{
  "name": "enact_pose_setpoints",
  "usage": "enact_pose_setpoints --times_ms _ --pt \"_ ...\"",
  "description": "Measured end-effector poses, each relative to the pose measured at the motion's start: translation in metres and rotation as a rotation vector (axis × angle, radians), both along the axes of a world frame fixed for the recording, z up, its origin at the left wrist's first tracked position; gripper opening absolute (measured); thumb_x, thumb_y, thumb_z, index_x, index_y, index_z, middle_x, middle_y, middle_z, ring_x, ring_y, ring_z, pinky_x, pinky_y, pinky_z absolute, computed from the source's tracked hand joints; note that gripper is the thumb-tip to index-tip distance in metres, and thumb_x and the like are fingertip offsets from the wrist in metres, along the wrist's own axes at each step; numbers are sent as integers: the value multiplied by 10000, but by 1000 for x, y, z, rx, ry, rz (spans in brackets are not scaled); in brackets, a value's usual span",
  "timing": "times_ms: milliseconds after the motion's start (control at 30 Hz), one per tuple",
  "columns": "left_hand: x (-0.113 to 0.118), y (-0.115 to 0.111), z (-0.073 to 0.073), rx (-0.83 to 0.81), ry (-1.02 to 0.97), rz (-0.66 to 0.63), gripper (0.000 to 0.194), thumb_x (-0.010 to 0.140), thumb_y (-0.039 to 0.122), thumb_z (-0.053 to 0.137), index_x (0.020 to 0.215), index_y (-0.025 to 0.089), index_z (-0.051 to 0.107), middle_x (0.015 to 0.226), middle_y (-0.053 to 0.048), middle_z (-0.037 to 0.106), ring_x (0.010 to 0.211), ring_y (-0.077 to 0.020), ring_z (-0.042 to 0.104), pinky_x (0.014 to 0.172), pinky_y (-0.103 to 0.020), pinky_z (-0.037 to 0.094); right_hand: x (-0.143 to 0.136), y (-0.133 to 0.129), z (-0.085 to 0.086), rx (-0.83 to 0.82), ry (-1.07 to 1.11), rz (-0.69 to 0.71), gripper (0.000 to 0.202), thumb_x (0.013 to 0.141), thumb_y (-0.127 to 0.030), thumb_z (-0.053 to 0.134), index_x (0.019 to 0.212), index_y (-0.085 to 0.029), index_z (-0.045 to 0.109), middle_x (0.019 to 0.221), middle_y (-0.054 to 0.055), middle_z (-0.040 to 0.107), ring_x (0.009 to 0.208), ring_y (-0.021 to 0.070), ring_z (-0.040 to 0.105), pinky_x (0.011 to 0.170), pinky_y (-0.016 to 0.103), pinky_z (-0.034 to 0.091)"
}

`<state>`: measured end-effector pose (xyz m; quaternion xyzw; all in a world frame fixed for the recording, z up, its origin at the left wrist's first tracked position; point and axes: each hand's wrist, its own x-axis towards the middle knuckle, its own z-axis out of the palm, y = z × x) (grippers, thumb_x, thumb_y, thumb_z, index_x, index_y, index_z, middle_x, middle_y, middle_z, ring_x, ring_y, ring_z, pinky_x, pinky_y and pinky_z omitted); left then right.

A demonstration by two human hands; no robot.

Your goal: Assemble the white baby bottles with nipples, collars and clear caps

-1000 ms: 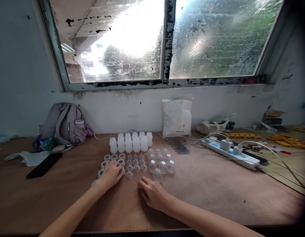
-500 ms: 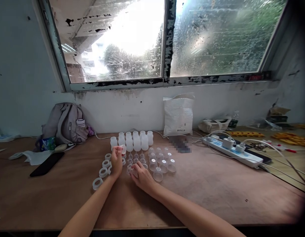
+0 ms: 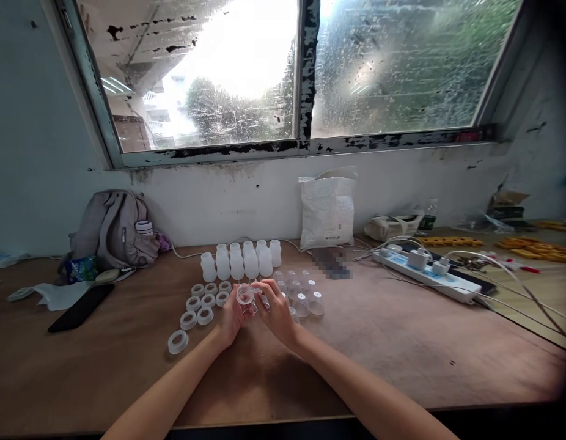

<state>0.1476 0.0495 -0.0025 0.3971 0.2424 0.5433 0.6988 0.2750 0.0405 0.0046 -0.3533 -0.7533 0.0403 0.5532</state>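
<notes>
- Clear ring point(image 3: 244, 300): held up over the middle of the table point(image 3: 402, 342), taken here as the clock's centre.
- Left hand point(image 3: 231, 321): at 7 o'clock, grip closed around the ring's edge, lower fingers partly tucked from sight.
- Right hand point(image 3: 279, 315): at 4 o'clock, fingertips close against the ring; cannot tell whether grip is pinching a small part or merely touching.
- Small clear pieces point(image 3: 254, 309): between and behind both hands, mostly hidden, impossible to count.
- Clear cups point(image 3: 316, 305): at 3 o'clock, nearest partly covered by right hand.
- Loose rings point(image 3: 208, 305): at 9 o'clock, in uneven rows.
- White bottles point(image 3: 237, 266): at 12 o'clock, upright, rear row largely screened by front.
- Dark patch point(image 3: 332, 263): at 2 o'clock, pixelated, unreadable.
- Forearms point(image 3: 182, 374): cut off towards 6 o'clock.
</notes>
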Motion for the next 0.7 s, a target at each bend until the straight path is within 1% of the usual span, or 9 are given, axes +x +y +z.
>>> enact_pose_setpoints --times_ms 133,233,300,400,467,533,600,633,700 --pt "1 -1 -2 14 17 -7 353 776 468 488 894 137 527 735 -22 548 566 -101 500 518 -222 402 2 0 -2 60 -136 17 340 803 -89 391 1080 -239 521 957 68 498 892 184 472 794 329 422" --pt "0 -2 -2 37 33 27 348 770 466 499 909 149 532 827 -40 579 655 -127 542 568 -230 419 2 -1 -2 69 -222 91 411 777 -56 381 1123 -247 495 980 63 538 882 193 464 794 351 417" --pt "0 -1 -1 55 26 48 341 775 463 495 913 154 536 863 -44 587 714 -139 557 596 -228 427 1 -3 -2 56 -238 126 463 741 -36 394 1152 -237 467 989 60 558 884 196 465 800 360 414" --pt "0 -1 0 64 15 51 339 771 463 505 907 154 537 848 -39 594 717 -136 566 604 -225 434 0 -5 0 21 -168 152 485 707 -43 425 1157 -219 445 985 59 572 898 199 472 816 368 407" --pt "-1 -1 1 58 12 49 350 754 472 525 906 156 529 827 -34 597 687 -130 568 595 -226 438 0 -6 3 -4 -66 159 420 735 -78 434 1131 -214 454 984 61 568 903 194 483 818 359 410" --pt "-1 -1 2 53 18 55 372 738 486 538 911 158 518 816 -32 599 656 -123 567 581 -226 442 0 -5 6 -59 59 121 348 777 -123 430 1114 -203 463 998 73 549 889 185 499 803 341 422" --pt "0 -1 1 51 40 46 406 727 510 537 923 156 509 786 -29 597 613 -113 559 555 -222 442 0 -3 9 -162 162 66 312 802 -171 427 1110 -191 475 996 82 536 855 176 518 773 324 436" --pt "0 -1 1 57 57 36 424 726 521 530 936 153 504 769 -27 595 583 -105 552 535 -218 438 0 -2 9 -228 188 69 293 810 -193 427 1095 -189 494 984 80 541 840 172 528 759 316 443" --pt "1 0 -2 79 108 17 458 732 541 504 963 146 493 736 -23 591 501 -85 526 474 -205 420 0 0 9 -356 215 125 244 816 -235 431 1024 -187 549 946 69 567 816 167 546 727 300 456"
